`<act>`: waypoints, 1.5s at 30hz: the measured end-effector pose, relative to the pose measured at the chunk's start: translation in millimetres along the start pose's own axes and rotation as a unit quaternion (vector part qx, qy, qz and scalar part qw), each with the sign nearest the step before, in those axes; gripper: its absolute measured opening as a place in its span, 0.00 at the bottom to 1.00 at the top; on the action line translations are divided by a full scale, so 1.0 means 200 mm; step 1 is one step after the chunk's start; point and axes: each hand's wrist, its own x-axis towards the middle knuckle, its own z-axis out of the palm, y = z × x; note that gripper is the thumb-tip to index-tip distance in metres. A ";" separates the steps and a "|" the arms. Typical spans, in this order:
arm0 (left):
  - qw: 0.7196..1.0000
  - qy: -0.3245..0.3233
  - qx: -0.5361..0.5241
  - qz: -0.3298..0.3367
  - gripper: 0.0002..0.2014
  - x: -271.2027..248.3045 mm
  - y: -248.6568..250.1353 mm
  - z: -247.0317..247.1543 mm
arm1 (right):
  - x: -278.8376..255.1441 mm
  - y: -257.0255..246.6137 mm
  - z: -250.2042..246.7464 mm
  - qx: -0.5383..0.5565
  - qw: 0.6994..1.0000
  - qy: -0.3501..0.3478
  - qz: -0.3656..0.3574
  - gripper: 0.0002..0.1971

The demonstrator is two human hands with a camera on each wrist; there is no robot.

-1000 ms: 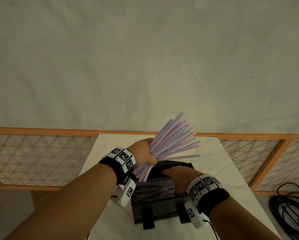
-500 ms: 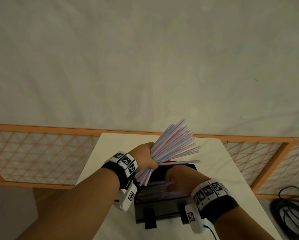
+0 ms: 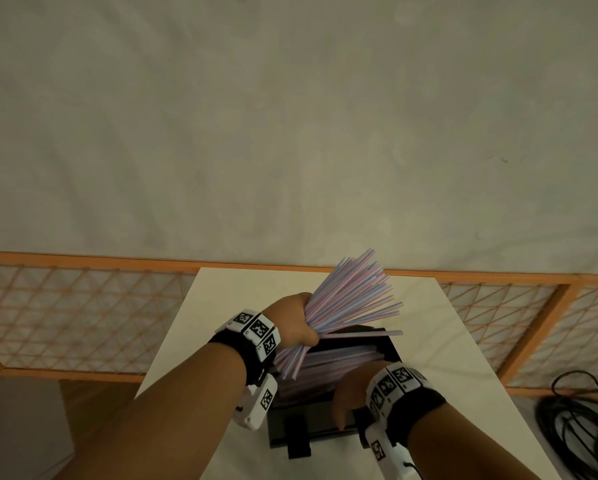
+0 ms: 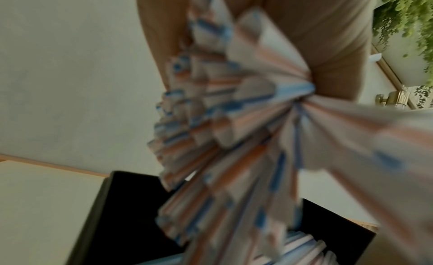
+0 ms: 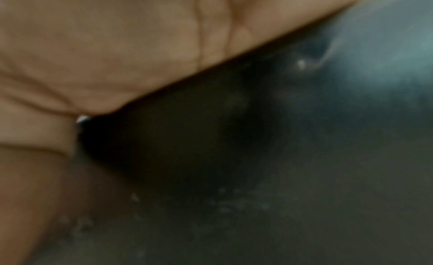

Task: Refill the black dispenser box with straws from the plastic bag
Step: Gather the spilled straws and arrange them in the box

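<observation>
My left hand (image 3: 296, 318) grips a thick fanned bundle of pink and blue striped straws (image 3: 353, 299) tilted over the open black dispenser box (image 3: 308, 415). Its lower ends hang just above the straws lying inside (image 3: 339, 363). The left wrist view shows the bundle (image 4: 234, 139) blurred and close above the box (image 4: 121, 213). My right hand (image 3: 351, 393) sits on the box's near wall, thumb down its front face, fingers hidden. In the right wrist view the palm (image 5: 117, 56) lies against the dark box (image 5: 211, 158). The plastic bag is not in view.
The box stands on a narrow white table (image 3: 446, 341) whose left and right edges are close by. An orange lattice fence (image 3: 83, 313) runs behind the table. Coiled black cables (image 3: 581, 427) lie on the floor at the right.
My right hand has drawn back from the far part of the box to its near wall. The left hand still holds the bundle above the box, almost unmoved.
</observation>
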 end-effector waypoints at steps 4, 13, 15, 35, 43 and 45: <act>1.000 -0.010 0.010 0.000 0.25 0.00 0.00 0.01 | -0.03 0.01 0.00 0.031 0.994 0.098 -0.046 0.24; 1.000 -0.005 0.005 -0.001 0.24 -0.02 -0.01 0.01 | -0.02 -0.02 -0.01 0.082 0.995 0.005 -0.050 0.33; 1.000 -0.004 0.003 0.000 0.24 -0.02 -0.01 0.01 | -0.02 -0.03 0.00 0.072 0.997 -0.018 -0.036 0.32; 1.000 -0.007 0.008 -0.002 0.25 -0.02 -0.05 0.02 | 0.01 -0.02 0.00 0.089 0.995 -0.024 -0.033 0.42; 0.999 0.032 -0.013 0.021 0.23 -0.01 -0.04 -0.01 | 0.07 0.09 0.04 -0.063 0.964 0.223 -0.128 0.34; 0.998 0.048 -0.027 0.025 0.23 -0.01 -0.03 0.00 | 0.04 0.12 0.06 -0.100 0.928 0.324 -0.155 0.41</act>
